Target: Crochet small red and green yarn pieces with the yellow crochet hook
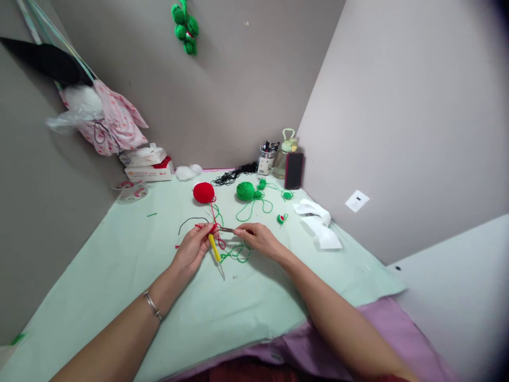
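The left hand point(192, 248) is pinching the red piece point(214, 228) over the table point(199, 323), the hook point(214, 248) slanting down beside it; the right hand point(256, 239) is gripping the metal tool point(227, 230), which is pointing toward the red piece; the red ball point(203, 192) is lying beyond them

Soft, even indoor light, moderately bright, falls across the pale green cloth-covered table point(119, 270); where it comes from cannot be told. Shadows are faint, including one on the smooth grey wall point(238, 95) beside the hanging green crocheted cluster point(180, 32). Wide-angle stretching splays the table's side edges, darkness rims the right side, and the slim grey metal tool point(227, 229) lacks fine detail.
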The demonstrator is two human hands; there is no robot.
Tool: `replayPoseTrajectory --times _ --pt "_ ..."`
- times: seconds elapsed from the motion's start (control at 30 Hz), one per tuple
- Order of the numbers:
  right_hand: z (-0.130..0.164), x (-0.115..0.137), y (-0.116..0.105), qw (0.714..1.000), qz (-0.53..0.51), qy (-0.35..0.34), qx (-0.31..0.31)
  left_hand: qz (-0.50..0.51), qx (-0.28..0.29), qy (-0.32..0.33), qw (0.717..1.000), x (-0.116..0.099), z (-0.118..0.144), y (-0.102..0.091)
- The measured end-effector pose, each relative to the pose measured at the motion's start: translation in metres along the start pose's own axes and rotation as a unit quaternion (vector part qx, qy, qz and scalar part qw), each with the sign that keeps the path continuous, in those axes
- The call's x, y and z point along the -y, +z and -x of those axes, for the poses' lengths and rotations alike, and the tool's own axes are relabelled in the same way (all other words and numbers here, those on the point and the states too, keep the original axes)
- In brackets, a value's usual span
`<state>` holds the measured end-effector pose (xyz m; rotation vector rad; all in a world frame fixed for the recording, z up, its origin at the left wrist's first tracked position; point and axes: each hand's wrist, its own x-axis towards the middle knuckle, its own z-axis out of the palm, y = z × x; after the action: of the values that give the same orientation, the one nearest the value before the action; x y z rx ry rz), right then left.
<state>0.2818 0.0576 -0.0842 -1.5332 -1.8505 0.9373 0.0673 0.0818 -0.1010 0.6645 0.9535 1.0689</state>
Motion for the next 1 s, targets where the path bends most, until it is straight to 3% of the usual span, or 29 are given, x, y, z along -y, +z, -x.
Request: replayPoseTrajectory --times 1.0 --pt "-0.0057 -0.0041 0.0084 1.0 -0.015 -0.005 -0.027 -0.019 0.04 -0.016 0.999 0.0073 0.0024 0.0022"
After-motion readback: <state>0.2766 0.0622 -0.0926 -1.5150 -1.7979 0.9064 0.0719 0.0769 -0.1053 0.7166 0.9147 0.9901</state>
